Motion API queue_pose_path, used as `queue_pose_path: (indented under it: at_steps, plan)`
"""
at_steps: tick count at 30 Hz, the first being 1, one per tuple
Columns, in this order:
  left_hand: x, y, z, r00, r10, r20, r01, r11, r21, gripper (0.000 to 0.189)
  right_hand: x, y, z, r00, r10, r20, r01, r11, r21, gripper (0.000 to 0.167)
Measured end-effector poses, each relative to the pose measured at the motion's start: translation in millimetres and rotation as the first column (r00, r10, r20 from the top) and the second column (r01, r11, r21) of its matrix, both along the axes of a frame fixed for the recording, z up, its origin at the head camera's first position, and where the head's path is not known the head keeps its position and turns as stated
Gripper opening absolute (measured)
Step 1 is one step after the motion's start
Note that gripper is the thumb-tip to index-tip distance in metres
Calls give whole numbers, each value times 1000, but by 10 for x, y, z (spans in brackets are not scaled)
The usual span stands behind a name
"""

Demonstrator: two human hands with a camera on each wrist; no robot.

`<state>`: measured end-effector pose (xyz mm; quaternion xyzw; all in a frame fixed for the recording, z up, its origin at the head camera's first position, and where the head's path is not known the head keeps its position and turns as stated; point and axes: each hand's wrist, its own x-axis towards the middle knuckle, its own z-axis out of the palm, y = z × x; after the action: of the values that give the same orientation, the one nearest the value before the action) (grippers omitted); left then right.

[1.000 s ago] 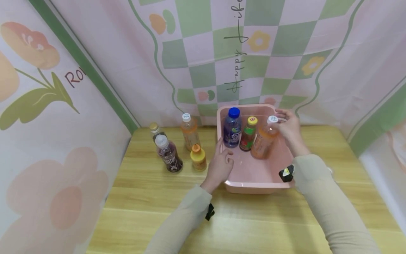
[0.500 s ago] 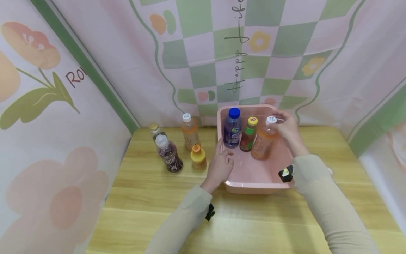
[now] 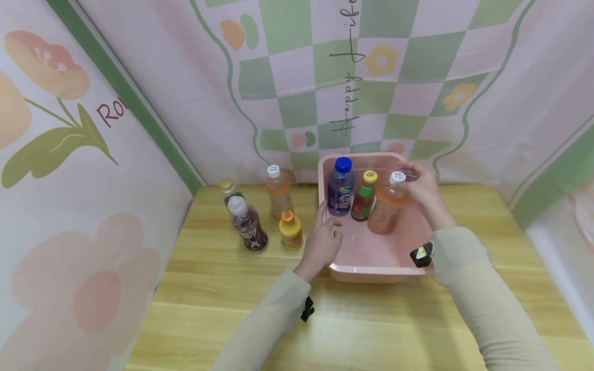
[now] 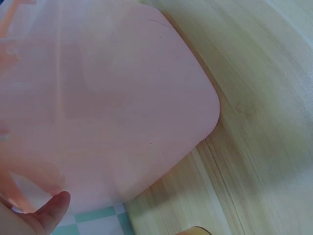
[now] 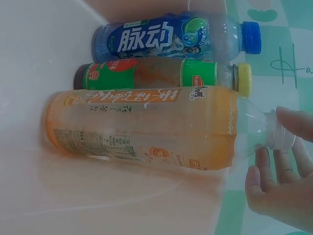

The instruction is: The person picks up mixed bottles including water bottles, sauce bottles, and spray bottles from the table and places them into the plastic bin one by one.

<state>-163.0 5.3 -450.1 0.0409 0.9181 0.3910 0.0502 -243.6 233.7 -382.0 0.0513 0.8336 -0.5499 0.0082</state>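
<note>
My left hand [image 3: 321, 243] holds the left rim of a pink plastic basin [image 3: 376, 270]; one finger [image 4: 55, 209] shows against the basin's outer wall in the left wrist view. Inside the basin, towards the back, stand three drink bottles. My right hand [image 3: 423, 189] has thumb and fingers around the white cap and neck of the rightmost one, an orange-labelled tea bottle [image 5: 142, 128], which leans slightly. Beside it is a bottle with a green and red label and yellow cap [image 5: 162, 72]. A blue-labelled drink bottle [image 5: 168, 38] with a blue cap stands furthest left.
Left of the basin on the wooden table [image 3: 223, 319] stand another orange-labelled bottle [image 3: 279, 196], a small yellow bottle [image 3: 291, 234], a dark drink bottle [image 3: 249, 229] and a gold-capped bottle [image 3: 228, 190]. A patterned curtain [image 3: 292, 77] hangs behind.
The orange-labelled tea bottle and my right hand shifted slightly, the bottle's base moving a little nearer and its lean easing. My left hand stays at the rim.
</note>
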Motion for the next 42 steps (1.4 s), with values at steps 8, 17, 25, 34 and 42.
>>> queue_pose_path:
  at_steps: [8,17,25,34,42]
  plan:
    - [12,3,17,1000,0,1,0,1000,0,29,47,33,15,999,29,-34,-31,998,-51,56]
    - [16,-5,32,1000,0,-12,0,1000,2,28,48,42,9,998,54,-28,-56,996,-62,55]
    - [27,-9,48,1000,-4,-21,4,1000,-5,28,74,69,8,996,58,-65,-66,990,-123,45]
    - [17,-10,28,1000,-9,-26,9,1000,-17,28,73,92,20,998,60,-24,-63,991,-122,43]
    - [22,-5,35,1000,-10,-11,10,1000,-8,29,68,81,22,997,72,-12,-73,994,-84,50]
